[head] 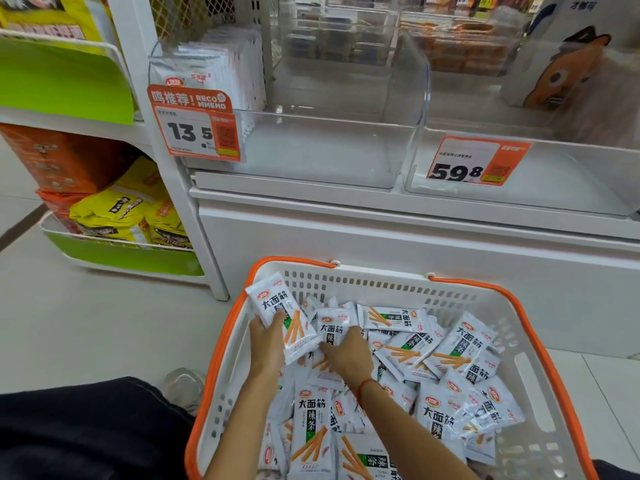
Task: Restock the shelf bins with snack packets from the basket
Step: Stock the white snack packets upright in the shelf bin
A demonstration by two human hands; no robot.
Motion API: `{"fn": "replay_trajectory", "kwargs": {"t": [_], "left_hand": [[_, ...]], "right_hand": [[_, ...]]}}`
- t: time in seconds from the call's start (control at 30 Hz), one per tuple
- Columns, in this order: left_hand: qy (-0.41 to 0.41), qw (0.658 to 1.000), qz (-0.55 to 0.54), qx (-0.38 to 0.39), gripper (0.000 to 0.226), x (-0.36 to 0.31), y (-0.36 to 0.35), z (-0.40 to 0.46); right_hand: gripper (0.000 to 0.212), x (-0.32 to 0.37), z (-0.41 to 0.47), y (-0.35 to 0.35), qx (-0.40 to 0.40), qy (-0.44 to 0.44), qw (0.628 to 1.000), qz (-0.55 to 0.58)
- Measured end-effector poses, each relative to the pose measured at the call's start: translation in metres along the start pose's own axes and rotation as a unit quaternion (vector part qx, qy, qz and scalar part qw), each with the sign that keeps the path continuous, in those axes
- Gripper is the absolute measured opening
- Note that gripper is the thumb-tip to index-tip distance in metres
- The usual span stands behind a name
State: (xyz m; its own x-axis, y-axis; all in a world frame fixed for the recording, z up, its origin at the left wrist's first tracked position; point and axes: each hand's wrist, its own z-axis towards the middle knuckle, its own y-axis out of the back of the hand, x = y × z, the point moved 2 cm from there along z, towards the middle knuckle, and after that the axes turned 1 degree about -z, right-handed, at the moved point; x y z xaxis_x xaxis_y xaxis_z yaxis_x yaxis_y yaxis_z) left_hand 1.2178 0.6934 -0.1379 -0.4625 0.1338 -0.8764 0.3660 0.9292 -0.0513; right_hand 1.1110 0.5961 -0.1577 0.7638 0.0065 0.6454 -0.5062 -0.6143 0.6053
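Item, gathering step: inside the basket (pixel 540 344), at its far left corner, our left hand (pixel 268 336) grips one snack packet (pixel 282 315) tilted upright; just right of it, our right hand (pixel 348 353) curls its fingers onto a second packet (pixel 331 327) atop the loose pile. Next, we judge, both lift to the clear bin (pixel 311 147) above the basket, behind the 13.5 price tag (pixel 194 124).

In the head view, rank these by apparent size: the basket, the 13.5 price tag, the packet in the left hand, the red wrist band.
Largest to smallest:
1. basket, though it is nearest the camera
2. 13.5 price tag
3. packet in the left hand, close to the tag, so unsure
4. red wrist band
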Motion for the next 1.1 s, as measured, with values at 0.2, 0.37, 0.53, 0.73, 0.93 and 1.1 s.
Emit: {"fn": "replay_trajectory", "kwargs": {"t": [0.2,0.37,0.53,0.73,0.93,1.1], "left_hand": [[0.041,0.998,-0.016,0.051,0.047,0.009,-0.005,-0.004],[0.054,0.991,0.065,0.106,0.042,0.015,-0.03,-0.029],[0.089,0.981,0.058,0.16,0.051,0.023,-0.06,-0.055],[0.125,0.979,-0.03,0.16,0.077,0.038,-0.065,-0.044],[0.102,0.983,0.028,0.15,0.048,0.036,-0.053,-0.036],[0.121,0.987,-0.008,0.109,0.023,0.028,-0.038,-0.028]], "right_hand": [[0.021,-0.013,-0.011,0.053,0.154,0.072,0.98,0.104],[0.009,-0.019,-0.015,0.112,0.219,0.004,0.925,0.31],[0.014,-0.012,-0.017,0.092,0.121,0.054,0.974,0.183],[0.023,-0.012,-0.039,0.065,-0.111,0.123,0.961,0.222],[0.008,-0.005,-0.028,0.057,-0.165,0.22,0.958,0.087],[0.06,-0.026,0.013,0.08,-0.111,0.133,0.938,-0.3]]}}
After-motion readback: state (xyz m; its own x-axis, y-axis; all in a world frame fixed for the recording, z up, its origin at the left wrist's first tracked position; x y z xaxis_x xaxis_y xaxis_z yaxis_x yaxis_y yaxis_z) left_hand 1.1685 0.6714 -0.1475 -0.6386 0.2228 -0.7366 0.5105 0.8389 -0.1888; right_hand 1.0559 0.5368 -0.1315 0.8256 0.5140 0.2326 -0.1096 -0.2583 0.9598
